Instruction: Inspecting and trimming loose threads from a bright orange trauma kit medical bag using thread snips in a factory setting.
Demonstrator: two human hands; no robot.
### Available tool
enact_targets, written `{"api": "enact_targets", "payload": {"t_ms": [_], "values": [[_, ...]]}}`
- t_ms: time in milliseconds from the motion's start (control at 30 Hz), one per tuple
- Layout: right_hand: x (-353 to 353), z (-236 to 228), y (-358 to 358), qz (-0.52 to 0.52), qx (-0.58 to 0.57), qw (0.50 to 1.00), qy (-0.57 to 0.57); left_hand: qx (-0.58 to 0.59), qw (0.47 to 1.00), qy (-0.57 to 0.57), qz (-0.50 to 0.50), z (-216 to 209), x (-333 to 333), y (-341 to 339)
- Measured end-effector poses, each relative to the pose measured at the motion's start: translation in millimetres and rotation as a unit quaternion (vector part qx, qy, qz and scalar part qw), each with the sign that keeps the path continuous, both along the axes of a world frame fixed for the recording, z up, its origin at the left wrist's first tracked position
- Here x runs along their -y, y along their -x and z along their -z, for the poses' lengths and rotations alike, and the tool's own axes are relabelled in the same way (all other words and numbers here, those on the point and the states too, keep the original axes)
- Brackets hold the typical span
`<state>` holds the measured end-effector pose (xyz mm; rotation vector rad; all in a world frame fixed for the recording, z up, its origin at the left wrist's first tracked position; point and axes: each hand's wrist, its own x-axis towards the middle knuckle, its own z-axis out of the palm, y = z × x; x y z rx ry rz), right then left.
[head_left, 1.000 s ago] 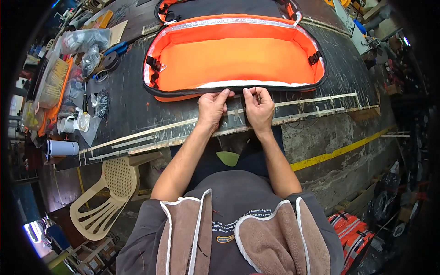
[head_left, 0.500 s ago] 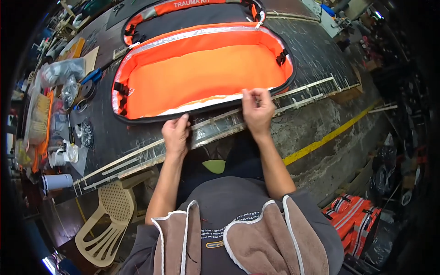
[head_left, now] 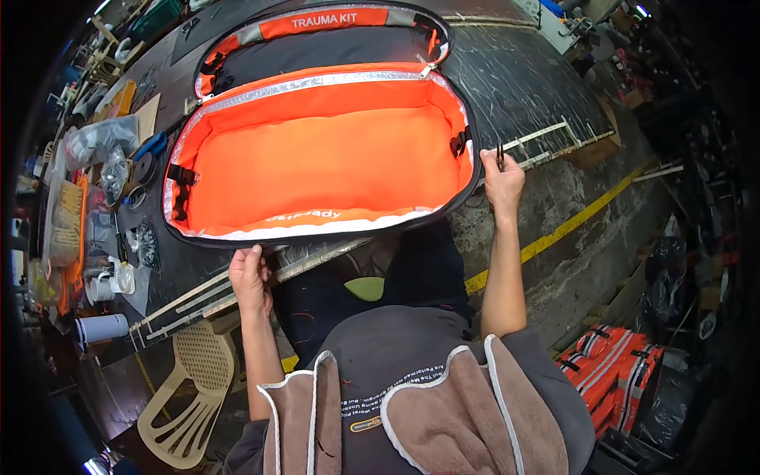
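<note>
An open orange bag (head_left: 317,162) with black edging and silver trim lies on the dark workbench, its front rim reaching the bench edge. Its lid (head_left: 324,47) is folded back on the far side, and metal zip pullers show at the hinge. My left hand (head_left: 252,281) pinches the front rim, left of the middle. At the right front corner my right hand (head_left: 504,190) is closed, fingertips against the edging. A small dark pointed tool (head_left: 500,156) sticks up from its fingers; its exact kind is hard to make out. Black buckles (head_left: 182,176) sit inside the bag's ends.
Plastic bags, a black tape roll (head_left: 144,169) and a clear tub (head_left: 63,222) crowd the bench's left side. A white cylinder (head_left: 103,327) stands by its near corner. A beige plastic chair (head_left: 194,388) is at lower left, packed orange bags (head_left: 609,372) at lower right.
The bag has come nearer and shifted left, its front now over the bench edge. My left hand moved left and down, my right hand right to the corner. The dark tool now shows.
</note>
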<state>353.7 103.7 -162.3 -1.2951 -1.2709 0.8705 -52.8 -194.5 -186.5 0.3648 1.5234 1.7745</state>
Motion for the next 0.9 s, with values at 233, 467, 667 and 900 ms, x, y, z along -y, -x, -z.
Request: {"api": "enact_targets", "payload": {"t_ms": [233, 467, 667, 900], "values": [[13.7, -14.6, 2.5, -0.003, 0.107, 0.992, 0.072, -0.045, 0.999, 0.001, -0.004, -11.2, -10.2, 10.8], [74.0, -2.8, 32.1, -0.124, -0.022, 0.987, 0.101, -0.332, 0.903, 0.069, -0.265, -16.8, -17.3, 33.4], [111.2, -1.0, 50.0, -0.134, -0.051, 0.980, 0.136, -0.387, 0.916, -0.044, 0.092, -99.8, -84.8, -92.7], [111.1, -2.9, 46.6, -0.160, -0.072, 0.973, 0.153, -0.397, 0.855, 0.062, 0.328, -55.2, -160.1, -182.3]]}}
